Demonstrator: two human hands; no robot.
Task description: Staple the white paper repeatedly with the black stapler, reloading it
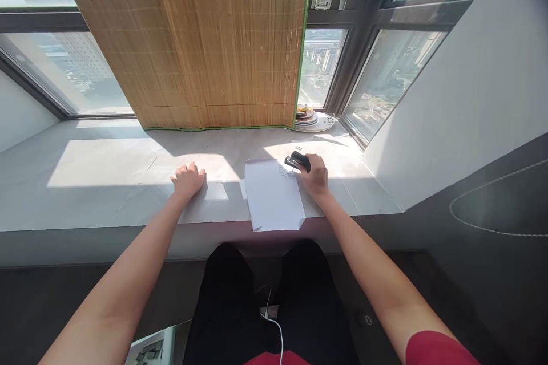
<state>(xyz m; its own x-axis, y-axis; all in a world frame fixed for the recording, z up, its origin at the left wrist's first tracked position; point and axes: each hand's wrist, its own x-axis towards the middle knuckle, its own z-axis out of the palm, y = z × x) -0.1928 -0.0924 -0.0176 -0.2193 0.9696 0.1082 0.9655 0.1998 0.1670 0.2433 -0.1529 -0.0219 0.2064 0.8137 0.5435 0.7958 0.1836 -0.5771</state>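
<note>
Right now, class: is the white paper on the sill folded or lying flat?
Lying flat: the white paper shows one smooth sheet on the sill, no crease visible.

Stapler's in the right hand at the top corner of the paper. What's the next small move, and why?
Probably slide the left hand onto the paper to steady it. The right hand grips the stapler at the sheet's far right corner, while the left rests flat on the ledge, apart from the sheet.

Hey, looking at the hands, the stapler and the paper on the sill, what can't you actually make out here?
Head view only:
- Stapler: mostly covered by the right hand; whether its mouth grips the paper is hidden.
- Marks at the paper's far corner: too small to read.
- Left hand: palm down on the sill, anything beneath is hidden.
- Plates by the window: contents too small.
- Object at the bottom edge: cut off.
</note>
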